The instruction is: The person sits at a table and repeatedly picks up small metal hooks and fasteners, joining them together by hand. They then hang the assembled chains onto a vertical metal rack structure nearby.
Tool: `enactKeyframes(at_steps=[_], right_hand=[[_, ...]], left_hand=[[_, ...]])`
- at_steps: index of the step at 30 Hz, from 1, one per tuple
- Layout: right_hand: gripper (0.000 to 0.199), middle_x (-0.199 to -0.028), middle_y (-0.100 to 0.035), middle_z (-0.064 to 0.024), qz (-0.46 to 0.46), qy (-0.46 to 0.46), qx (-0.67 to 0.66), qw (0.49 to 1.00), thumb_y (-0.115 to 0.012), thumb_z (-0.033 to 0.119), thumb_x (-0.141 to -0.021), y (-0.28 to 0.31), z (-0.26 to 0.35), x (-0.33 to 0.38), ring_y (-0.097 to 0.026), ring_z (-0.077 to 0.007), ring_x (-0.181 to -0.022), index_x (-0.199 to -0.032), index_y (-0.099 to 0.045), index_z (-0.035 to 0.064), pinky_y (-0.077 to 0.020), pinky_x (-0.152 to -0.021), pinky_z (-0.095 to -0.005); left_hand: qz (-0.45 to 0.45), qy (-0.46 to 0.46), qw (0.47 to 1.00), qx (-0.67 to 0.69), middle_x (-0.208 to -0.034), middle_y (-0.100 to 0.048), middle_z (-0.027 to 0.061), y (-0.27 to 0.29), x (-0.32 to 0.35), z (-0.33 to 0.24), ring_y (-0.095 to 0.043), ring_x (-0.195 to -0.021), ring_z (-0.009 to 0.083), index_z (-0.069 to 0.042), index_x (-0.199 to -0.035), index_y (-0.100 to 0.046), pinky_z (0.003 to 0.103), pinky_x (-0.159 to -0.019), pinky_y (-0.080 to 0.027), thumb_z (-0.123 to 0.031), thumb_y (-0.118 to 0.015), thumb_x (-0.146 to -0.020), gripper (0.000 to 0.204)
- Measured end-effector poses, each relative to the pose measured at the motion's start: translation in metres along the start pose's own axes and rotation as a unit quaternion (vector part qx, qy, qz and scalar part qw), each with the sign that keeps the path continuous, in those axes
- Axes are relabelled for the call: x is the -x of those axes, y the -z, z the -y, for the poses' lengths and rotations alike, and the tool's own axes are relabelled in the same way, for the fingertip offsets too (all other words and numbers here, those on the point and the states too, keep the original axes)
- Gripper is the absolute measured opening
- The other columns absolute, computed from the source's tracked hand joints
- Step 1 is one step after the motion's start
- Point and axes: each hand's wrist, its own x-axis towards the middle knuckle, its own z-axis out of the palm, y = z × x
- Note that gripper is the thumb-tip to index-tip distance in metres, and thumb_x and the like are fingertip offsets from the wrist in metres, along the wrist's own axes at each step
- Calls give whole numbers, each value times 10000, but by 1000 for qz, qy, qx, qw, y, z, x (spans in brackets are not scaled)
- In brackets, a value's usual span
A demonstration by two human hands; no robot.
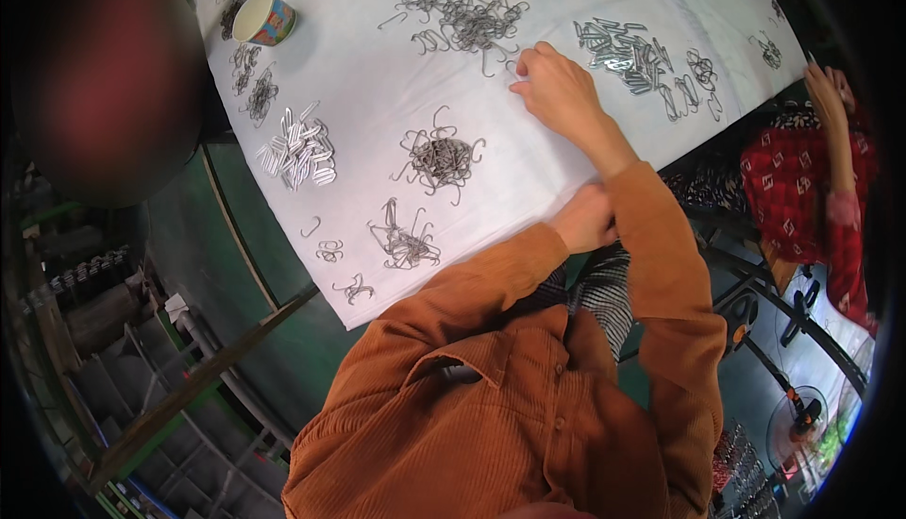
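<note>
Right hand [559,92] reaches across white tabletop [377,94], fingers loosely curled, fingertips touching near edge of wire hook pile [462,11] lying ahead-left. Left hand [585,219] rests at tabletop edge, grip unclear, farther from pile.

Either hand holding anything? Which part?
Right hand: fingertips on the wire hook pile, no clear grasp. Left hand at the table edge; contents cannot be told.
</note>
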Motion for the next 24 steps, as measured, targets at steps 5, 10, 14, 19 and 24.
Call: enactKeyframes(at_steps=[5,10,14,19,24], right_hand=[[111,-967,-610,-160,52,-55,71,995,-645,94,-824,-12,8,-12,-619,-355,-894,-892,-614,11,-486,-743,-440],[83,-903,-623,-138,37,-10,5,999,-600,78,-860,-16,1,2,-616,-300,-803,-908,-581,13,-487,-684,-397],[83,-796,-593,-28,101,-130,-368,915,-587,114,-904,7,-17,18,-552,-115,-657,-900,-569,34,-454,-577,-250],[143,-758,-555,32,86,-126,-553,819,-576,118,-927,19,-28,37,-490,-31,-615,-1023,-615,20,-414,-538,-182],[193,-738,-561,38,76,-121,-548,824,-585,120,-922,27,-34,49,-488,-30,-603,-1076,-639,19,-413,-538,-176]], left_hand=[[-39,78,989,119,-1035,-603,149,-9,2,0,-545,-991,315,-18,-1013,-599,408,-867,-445,-142,-705,-765,297],[26,78,994,68,-957,-621,174,-3,-3,0,-574,-943,348,-22,-978,-604,419,-839,-459,-128,-692,-752,265],[23,-4,999,-30,-911,-620,205,0,-1,0,-585,-885,396,-19,-964,-608,433,-778,-476,-68,-686,-694,285],[29,13,999,-18,-855,-629,182,3,-3,-7,-599,-817,401,-11,-957,-614,449,-728,-488,10,-668,-686,277],[34,9,999,2,-866,-629,173,3,-4,-8,-609,-790,372,-10,-978,-615,415,-696,-492,29,-678,-674,313]])
